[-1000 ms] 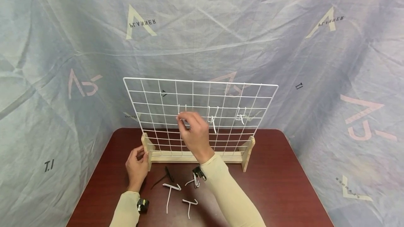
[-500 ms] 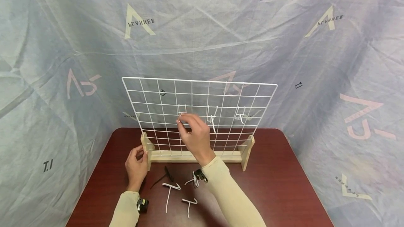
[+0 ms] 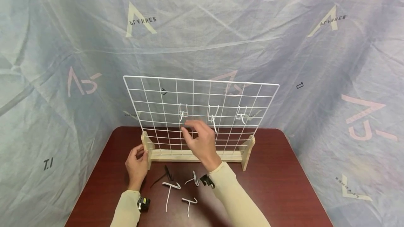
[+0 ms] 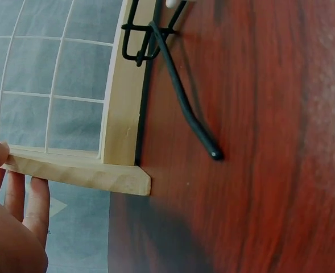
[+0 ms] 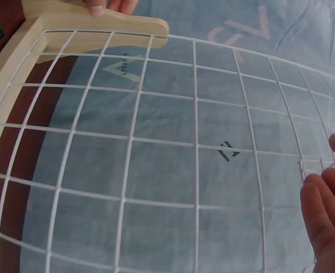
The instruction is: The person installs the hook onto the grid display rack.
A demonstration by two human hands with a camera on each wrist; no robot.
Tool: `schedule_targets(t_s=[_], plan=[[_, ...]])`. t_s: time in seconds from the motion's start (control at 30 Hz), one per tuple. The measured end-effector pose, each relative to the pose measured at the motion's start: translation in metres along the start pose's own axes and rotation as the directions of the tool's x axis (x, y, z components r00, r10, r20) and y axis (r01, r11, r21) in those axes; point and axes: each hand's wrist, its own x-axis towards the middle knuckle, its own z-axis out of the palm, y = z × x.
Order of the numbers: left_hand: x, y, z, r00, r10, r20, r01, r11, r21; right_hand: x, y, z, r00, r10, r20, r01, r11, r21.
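A white wire grid panel (image 3: 193,94) stands upright in a wooden stand. My left hand (image 3: 137,166) grips the stand's left end piece (image 4: 82,173), thumb on one side and fingers on the other. Three white display hooks hang across the grid: a left one (image 3: 181,115), a middle one (image 3: 213,118) and a right one (image 3: 241,117). Just below the left hook, my right hand (image 3: 203,144) is in front of the wires, thumb and fingers parted around nothing. In the right wrist view its fingers overlap that hook at the right edge.
On the red-brown table (image 3: 277,185), in front of the stand, lie a black hook (image 4: 181,102) and three white hooks: a long one (image 3: 168,199), a short one (image 3: 189,208) and one near the right wrist (image 3: 195,179). Grey printed cloth (image 3: 202,27) surrounds the table.
My right hand has let go of the left hook and drawn back down and to the right, uncovering it on the grid. The left hand keeps its grip on the stand.
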Motion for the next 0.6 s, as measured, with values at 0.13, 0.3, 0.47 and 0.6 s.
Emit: schedule_targets(t_s=[0.13, 0.3, 0.47, 0.6], plan=[[0.000, 0.000, 0.001, 1.000, -0.018, -0.001, 0.018, 1.000, -0.008, -0.013, 0.002, -0.009, 0.996, 0.047, 0.081, -0.047, 0.999, -0.007], [0.000, 0.003, 0.001, 0.999, -0.042, -0.012, 0.042, 0.999, -0.013, -0.032, 0.009, -0.016, 0.982, 0.064, 0.178, -0.055, 0.997, -0.058], [0.000, 0.005, 0.001, 0.997, -0.069, -0.014, 0.069, 0.997, -0.016, -0.047, 0.015, -0.020, 0.973, 0.068, 0.220, -0.053, 0.996, -0.073], [0.000, 0.006, 0.002, 0.996, -0.092, -0.019, 0.091, 0.996, -0.020, -0.057, 0.017, -0.022, 0.968, 0.072, 0.242, -0.054, 0.995, -0.083]])
